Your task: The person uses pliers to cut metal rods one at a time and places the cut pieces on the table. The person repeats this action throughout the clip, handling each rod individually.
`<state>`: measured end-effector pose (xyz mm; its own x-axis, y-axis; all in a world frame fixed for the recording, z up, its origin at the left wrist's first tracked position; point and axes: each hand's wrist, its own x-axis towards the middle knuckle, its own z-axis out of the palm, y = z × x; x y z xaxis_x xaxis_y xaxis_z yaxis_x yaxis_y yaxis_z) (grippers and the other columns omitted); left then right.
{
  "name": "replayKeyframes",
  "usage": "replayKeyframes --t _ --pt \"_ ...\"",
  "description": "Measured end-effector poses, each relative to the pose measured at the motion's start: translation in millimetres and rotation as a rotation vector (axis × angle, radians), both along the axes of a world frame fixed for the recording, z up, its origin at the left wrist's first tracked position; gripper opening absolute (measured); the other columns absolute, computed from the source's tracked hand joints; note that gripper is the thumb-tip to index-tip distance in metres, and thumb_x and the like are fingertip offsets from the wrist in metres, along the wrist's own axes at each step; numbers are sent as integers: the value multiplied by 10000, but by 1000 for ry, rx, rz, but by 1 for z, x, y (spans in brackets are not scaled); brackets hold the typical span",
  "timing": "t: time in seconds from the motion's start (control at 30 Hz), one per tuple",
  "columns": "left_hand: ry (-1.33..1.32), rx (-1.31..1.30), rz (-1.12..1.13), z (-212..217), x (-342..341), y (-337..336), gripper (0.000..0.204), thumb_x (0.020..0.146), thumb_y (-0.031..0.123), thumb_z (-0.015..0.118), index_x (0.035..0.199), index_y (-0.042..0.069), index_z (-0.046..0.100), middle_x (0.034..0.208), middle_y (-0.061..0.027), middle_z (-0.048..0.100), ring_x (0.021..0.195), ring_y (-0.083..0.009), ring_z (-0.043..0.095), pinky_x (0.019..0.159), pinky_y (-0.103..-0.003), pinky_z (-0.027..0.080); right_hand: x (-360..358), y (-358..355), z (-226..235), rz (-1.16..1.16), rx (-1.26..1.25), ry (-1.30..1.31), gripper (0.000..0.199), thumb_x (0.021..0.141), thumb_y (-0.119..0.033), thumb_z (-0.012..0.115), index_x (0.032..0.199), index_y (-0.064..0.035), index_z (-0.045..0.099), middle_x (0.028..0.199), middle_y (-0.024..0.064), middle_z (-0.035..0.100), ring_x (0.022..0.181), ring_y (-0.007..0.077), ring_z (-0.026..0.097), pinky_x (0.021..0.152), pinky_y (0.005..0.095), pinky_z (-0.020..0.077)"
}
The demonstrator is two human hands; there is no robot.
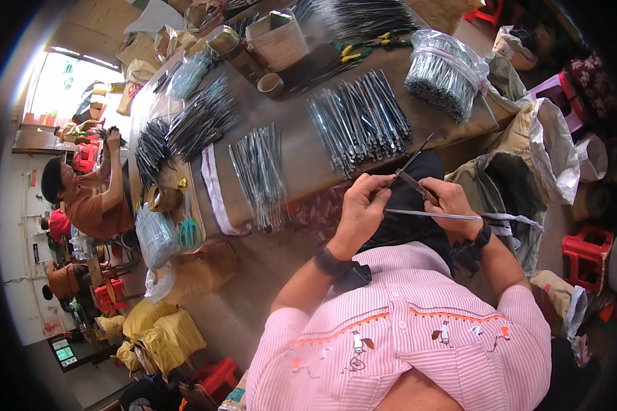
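1. Two hands meet at centre frame, just below the edge of the long wooden table (308,157), and I see both busy with thin metal pieces.
2. My left hand (360,205) is curled tight, its fingertips pinching the near end of a dark slender rod (410,162) that slants up and to the right.
3. My right hand (448,203) is closed as well, gripping a flat silvery strip (433,215) that runs nearly level across the fist and pokes out to the right; its thumb presses near where the rod and strip meet.
4. Both wrists carry black bands, and the pink striped shirt (404,342) fills the lower middle of the frame.
5. On the table just above the hands lies a fanned row of grey metal rods (360,123); a second loose sheaf (259,171) sits to its left.
6. At upper right a clear bag of upright rods (442,75) stands on the table.
7. Green-handled scissors (189,233) lie at the table's left end, lower left of centre.
8. At far left another person (89,195) in an orange top works at the same table.
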<state>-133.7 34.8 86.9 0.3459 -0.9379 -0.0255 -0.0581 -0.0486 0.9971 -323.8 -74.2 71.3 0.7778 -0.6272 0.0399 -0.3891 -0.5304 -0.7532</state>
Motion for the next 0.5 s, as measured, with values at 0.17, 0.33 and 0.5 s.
replayKeyframes --t 0.17,0.33,0.5 --pt "70 105 3 3 -2 -1 232 871 22 595 1097 16 647 795 -16 578 627 -70 505 534 -220 424 1 2 -7 -60 -6 84 223 713 -68 550 933 -63 587 706 191 588 673 389 588 612 431 468" --pt "-278 27 15 11 6 4 266 849 63 643 1107 -2 640 827 -77 559 766 -179 555 689 -301 461 5 0 -10 -63 5 63 189 736 -120 546 911 -63 589 708 195 593 686 396 590 618 457 460" --pt "-454 58 117 11 21 15 256 814 69 661 1061 0 661 844 -140 564 792 -274 575 732 -336 460 27 2 -8 -29 73 90 205 748 -137 537 935 -65 575 741 198 598 734 407 585 646 476 450"
